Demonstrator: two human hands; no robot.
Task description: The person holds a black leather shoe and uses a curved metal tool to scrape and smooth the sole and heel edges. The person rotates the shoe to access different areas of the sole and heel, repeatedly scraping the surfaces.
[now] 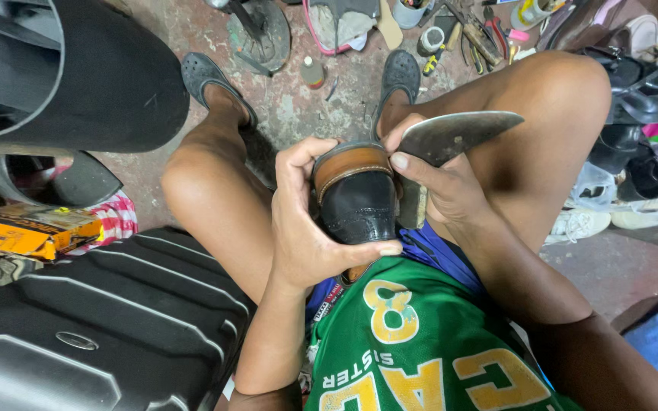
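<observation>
We see a seated person at work over their lap, the left hand (306, 228) wrapped in a firm grip around a black leather shoe (358, 199), thumb lying across the toe on the near side and fingers curled over the far, upper edge. The shoe sits inside that grip with its tan welt and sole edge (348, 164) turned up and away, just beyond the fingertips. The right hand (439, 190) closes its grip on a broad, curved metal knife (458, 133), the thumb pressed on the blade's near edge beside the shoe; the blade runs out from that grip to the right, over the right knee, and its inner end meets the shoe's sole edge, with both hands close on either side of the shoe. Below the hands we see a green jersey (420, 350) with yellow lettering. Left of the left hand's grip lies a black hard-shell suitcase (100, 320) and, farther off, a yellow box (20, 228). Beyond both grips, on the concrete floor (298, 106), are two dark clogs on the feet, a small bottle (312, 72) and scattered hand tools (474, 34). Well to the right of the right hand's grip, shoes are piled (634, 114).
</observation>
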